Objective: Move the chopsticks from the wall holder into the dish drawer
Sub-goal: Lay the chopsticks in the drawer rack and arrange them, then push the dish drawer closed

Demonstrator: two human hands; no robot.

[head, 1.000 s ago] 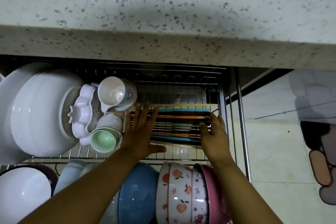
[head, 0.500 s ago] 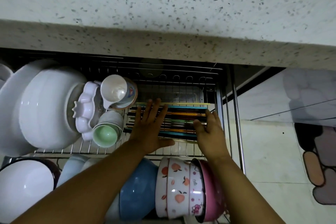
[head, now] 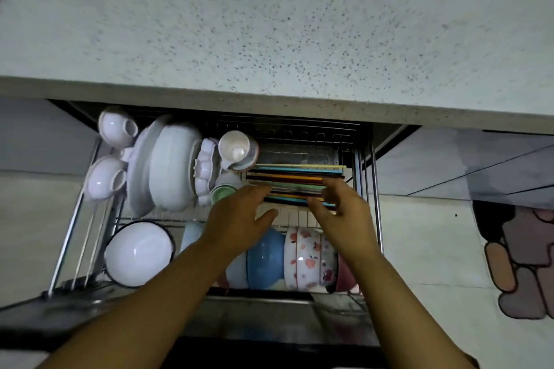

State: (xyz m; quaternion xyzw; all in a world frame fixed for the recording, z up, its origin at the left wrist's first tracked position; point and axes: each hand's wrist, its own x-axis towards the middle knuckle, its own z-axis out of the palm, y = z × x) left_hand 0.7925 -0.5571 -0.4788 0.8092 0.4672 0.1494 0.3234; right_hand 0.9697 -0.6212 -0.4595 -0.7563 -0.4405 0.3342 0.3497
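Note:
Several coloured chopsticks (head: 295, 178) lie side by side across the wire rack at the back right of the pulled-out dish drawer (head: 373, 189). My left hand (head: 239, 216) hovers over their near left end, fingers spread, holding nothing. Over their near right end is my right hand (head: 341, 210), fingers apart and also holding nothing. The fingertips of both hands overlap the nearest chopsticks; I cannot tell if they touch. The wall holder is out of view.
White bowls and plates (head: 168, 165) and cups (head: 236, 148) fill the drawer's left side. A white bowl (head: 139, 253), a blue bowl (head: 265, 257) and flowered bowls (head: 308, 257) stand in the front row. The speckled countertop (head: 269, 39) overhangs the drawer.
The view has pulled back and up, showing more countertop. Both hands have drawn back toward me from the chopsticks, which stay in the rack.

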